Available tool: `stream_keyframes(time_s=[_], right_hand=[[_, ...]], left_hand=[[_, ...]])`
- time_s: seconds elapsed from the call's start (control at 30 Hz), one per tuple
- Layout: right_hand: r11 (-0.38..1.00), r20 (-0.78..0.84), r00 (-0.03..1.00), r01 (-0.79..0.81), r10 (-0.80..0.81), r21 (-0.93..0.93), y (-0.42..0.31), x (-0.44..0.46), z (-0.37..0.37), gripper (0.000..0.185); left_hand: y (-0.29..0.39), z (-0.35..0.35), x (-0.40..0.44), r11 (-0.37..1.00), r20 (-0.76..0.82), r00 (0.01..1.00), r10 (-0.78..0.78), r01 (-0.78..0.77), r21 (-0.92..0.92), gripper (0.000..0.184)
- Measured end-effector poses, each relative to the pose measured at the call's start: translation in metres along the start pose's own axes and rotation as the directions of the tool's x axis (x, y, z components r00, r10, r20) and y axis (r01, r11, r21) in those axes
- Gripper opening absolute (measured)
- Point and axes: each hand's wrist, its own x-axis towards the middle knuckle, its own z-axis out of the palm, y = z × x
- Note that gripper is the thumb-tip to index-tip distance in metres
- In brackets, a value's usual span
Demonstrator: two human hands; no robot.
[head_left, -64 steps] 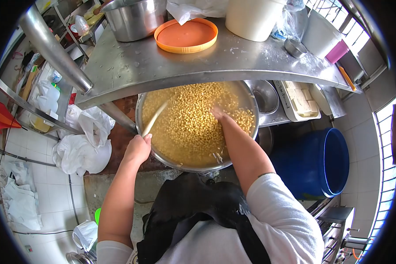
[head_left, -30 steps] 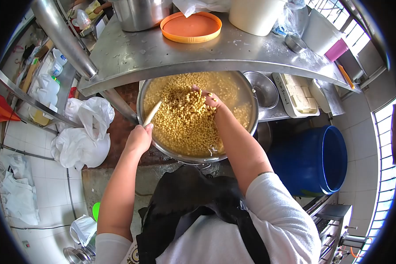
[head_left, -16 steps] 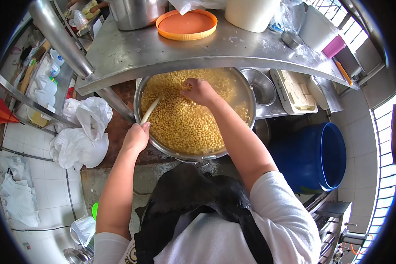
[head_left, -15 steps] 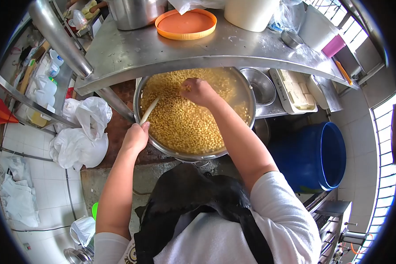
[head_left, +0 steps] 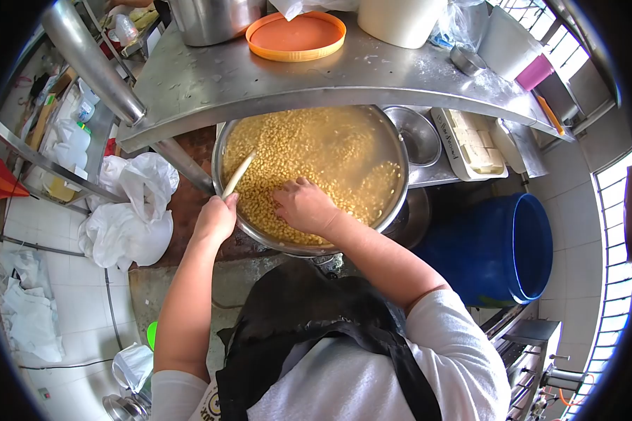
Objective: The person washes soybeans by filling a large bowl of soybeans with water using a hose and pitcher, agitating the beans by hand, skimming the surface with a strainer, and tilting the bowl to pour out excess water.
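A wide metal pot (head_left: pixel 402 184) is filled with yellow kernels (head_left: pixel 261 208) that look like corn, in cloudy liquid. At its left rim, my left hand (head_left: pixel 216 218) is wrapped round a pale stick-like handle (head_left: pixel 239 172), which looks like that of a wooden spoon. The handle slants up into the kernels, and its far end is buried. My right hand (head_left: pixel 304 206) rests on the kernels in the near half of the pot. Its fingers are somewhat spread, with the tips partly sunk among the kernels.
Above the pot's far side runs a steel shelf (head_left: pixel 372 74) bearing an orange lid (head_left: pixel 296 36) and a white bucket (head_left: pixel 399 19). To the right are a metal bowl (head_left: pixel 418 144), a tray of pale blocks (head_left: pixel 463 133) and a blue barrel (head_left: pixel 470 242). White bags (head_left: pixel 140 228) lie left.
My right hand has come down from the pot's far side towards me, and its fingers have spread onto the kernels. More cloudy liquid shows at the far right. My left hand stays on the handle.
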Motion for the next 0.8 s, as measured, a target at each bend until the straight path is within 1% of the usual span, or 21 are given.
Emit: stream_keyframes(time_s=[0.03,0.17,0.23,0.27,0.3,0.37,0.4,0.43,0.47,0.5,0.53,0.57,0.6,0.63,0.67,0.7,0.77,0.8], right_hand=[[0.998,0.047,0.999,-0.007,0.010,-0.064,0.002,0.000,0.006,0.023],[0.999,0.100,0.995,-0.011,0.016,-0.051,0.023,0.009,0.023,0.026],[0.990,0.160,0.978,-0.127,0.136,-0.066,0.031,0.013,0.023,0.029],[0.986,0.111,0.980,-0.164,0.165,-0.017,0.032,0.014,0.018,0.031],[0.987,0.114,0.980,-0.160,0.161,-0.016,0.034,0.013,0.011,0.031],[0.970,-0.005,0.976,-0.217,0.219,0.112,0.037,0.011,-0.005,0.029],[0.958,-0.056,0.966,-0.243,0.254,0.155,0.043,0.014,-0.008,0.023],[0.958,-0.054,0.966,-0.242,0.252,0.154,0.044,0.014,-0.012,0.023],[0.931,-0.229,0.928,-0.222,0.293,0.289,0.042,0.013,-0.020,0.020],[0.894,-0.389,0.854,-0.173,0.346,0.414,0.042,0.013,-0.026,0.018],[0.899,-0.466,0.824,-0.114,0.324,0.423,0.047,0.014,-0.029,0.016],[0.899,-0.466,0.824,-0.113,0.322,0.423,0.053,0.015,-0.030,0.016],[0.788,-0.393,0.825,-0.100,0.407,0.607,0.059,0.016,-0.030,0.017],[0.641,-0.304,0.827,-0.087,0.474,0.762,0.065,0.017,-0.030,0.020],[0.350,-0.043,0.834,-0.183,0.551,0.919,0.057,0.016,-0.052,0.028],[0.351,-0.046,0.832,-0.183,0.553,0.918,0.058,0.013,-0.055,0.028],[0.053,0.126,0.857,-0.176,0.499,0.983,0.061,0.008,-0.060,0.038],[0.044,0.134,0.889,-0.170,0.439,0.985,0.064,0.005,-0.060,0.046]], left_hand=[[0.000,0.000,0.000,1.000,-0.001,1.000,-0.002,0.002,0.001,0.060],[-0.002,0.000,0.000,1.000,0.010,1.000,-0.009,0.009,-0.003,0.060],[-0.002,0.000,-0.001,1.000,0.001,1.000,-0.001,0.001,0.001,0.060],[-0.001,0.000,-0.002,1.000,-0.005,1.000,0.006,-0.006,-0.001,0.060],[-0.001,0.000,-0.002,1.000,-0.011,1.000,0.012,-0.012,-0.002,0.060],[-0.001,-0.001,-0.002,1.000,-0.005,1.000,0.002,-0.002,-0.009,0.060],[-0.001,-0.001,-0.002,1.000,0.002,1.000,-0.003,0.003,-0.015,0.061],[-0.003,0.000,-0.001,1.000,0.003,1.000,-0.005,0.005,-0.017,0.061],[-0.005,0.001,0.000,1.000,-0.009,1.000,0.019,-0.019,0.000,0.061],[-0.006,0.002,0.002,0.999,-0.022,0.999,0.043,-0.042,0.018,0.061],[-0.008,0.003,0.003,0.999,-0.023,0.999,0.042,-0.041,0.015,0.061],[-0.008,0.003,0.004,0.999,-0.028,0.999,0.046,-0.046,0.020,0.061],[-0.009,0.003,0.004,0.998,-0.031,0.998,0.052,-0.051,0.025,0.061],[-0.009,0.003,0.004,0.998,-0.032,0.998,0.053,-0.052,0.025,0.061],[-0.009,0.003,0.003,0.998,-0.037,0.998,0.057,-0.056,0.012,0.061],[-0.008,0.003,0.003,0.998,-0.041,0.997,0.062,-0.062,-0.001,0.061],[-0.008,0.003,0.002,0.998,-0.039,0.997,0.066,-0.066,-0.001,0.061],[-0.008,0.003,0.002,0.998,-0.036,0.997,0.066,-0.066,0.001,0.061]])
